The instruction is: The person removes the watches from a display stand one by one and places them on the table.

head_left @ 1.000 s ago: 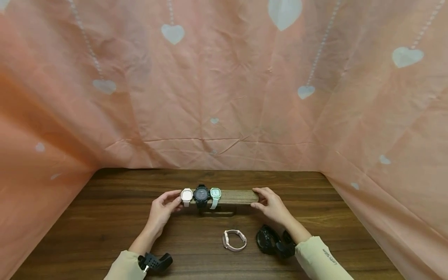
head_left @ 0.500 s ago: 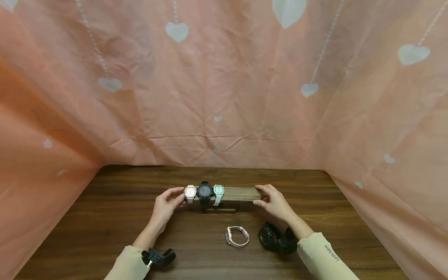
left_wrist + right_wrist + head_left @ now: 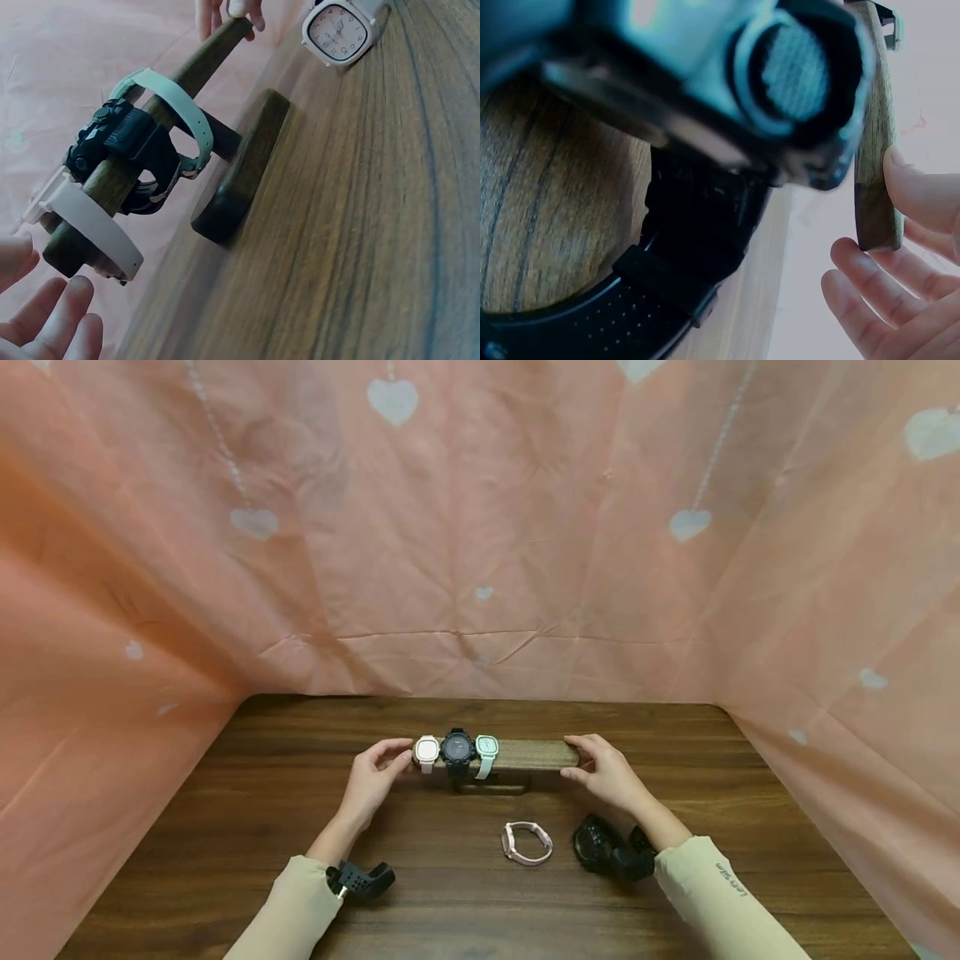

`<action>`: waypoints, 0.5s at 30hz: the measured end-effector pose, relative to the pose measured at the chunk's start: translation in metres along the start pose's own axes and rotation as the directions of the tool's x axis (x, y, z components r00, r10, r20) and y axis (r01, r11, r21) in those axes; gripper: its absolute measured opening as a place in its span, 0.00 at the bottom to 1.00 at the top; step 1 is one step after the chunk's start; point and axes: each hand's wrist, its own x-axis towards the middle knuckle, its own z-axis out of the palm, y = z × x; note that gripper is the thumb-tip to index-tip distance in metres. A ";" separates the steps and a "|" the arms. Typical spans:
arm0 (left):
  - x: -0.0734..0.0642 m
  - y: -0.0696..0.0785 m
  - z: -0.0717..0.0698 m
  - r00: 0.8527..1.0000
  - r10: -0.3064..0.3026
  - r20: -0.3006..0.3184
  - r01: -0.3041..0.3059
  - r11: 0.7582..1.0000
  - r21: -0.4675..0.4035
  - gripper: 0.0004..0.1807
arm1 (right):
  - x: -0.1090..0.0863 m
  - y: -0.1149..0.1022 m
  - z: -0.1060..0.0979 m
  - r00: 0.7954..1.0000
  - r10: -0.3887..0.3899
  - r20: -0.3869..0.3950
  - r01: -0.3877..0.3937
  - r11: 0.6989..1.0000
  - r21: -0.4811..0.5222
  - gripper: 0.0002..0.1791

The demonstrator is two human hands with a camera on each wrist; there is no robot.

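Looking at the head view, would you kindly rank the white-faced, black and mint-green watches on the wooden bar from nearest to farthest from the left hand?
From the left hand:
1. White-faced watch: at the left end of the wooden bar.
2. Black watch: middle of the three.
3. Mint-green watch: rightmost of the three.

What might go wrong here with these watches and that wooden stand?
Three watches crowd toward the left end of the wooden stand, so it may tip that way if let go. The outermost, white-faced watch sits right by the left fingers, which could brush it off. The loose black watch lies close to the right forearm, which might nudge it.
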 end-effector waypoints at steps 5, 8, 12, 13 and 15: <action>0.004 0.005 -0.001 1.000 0.010 0.023 -0.012 0.997 0.071 0.17 | 0.001 0.000 -0.002 1.000 0.001 0.025 -0.001 1.000 -0.016 0.30; 0.006 0.007 -0.002 0.998 0.004 0.055 -0.010 0.993 0.116 0.19 | 0.001 0.000 -0.002 1.000 -0.005 0.029 0.006 1.000 -0.024 0.30; 0.008 0.008 -0.003 0.993 0.012 0.114 -0.030 0.986 0.161 0.22 | 0.003 0.000 -0.002 1.000 -0.006 0.025 0.007 1.000 -0.029 0.30; 0.008 0.009 -0.003 0.992 0.011 0.126 -0.033 0.985 0.170 0.23 | 0.003 0.000 -0.002 1.000 -0.009 0.026 0.010 0.999 -0.035 0.30; 0.009 0.011 -0.003 0.988 0.009 0.156 -0.037 0.984 0.175 0.26 | 0.004 0.000 -0.003 1.000 -0.005 0.025 0.006 0.999 -0.043 0.30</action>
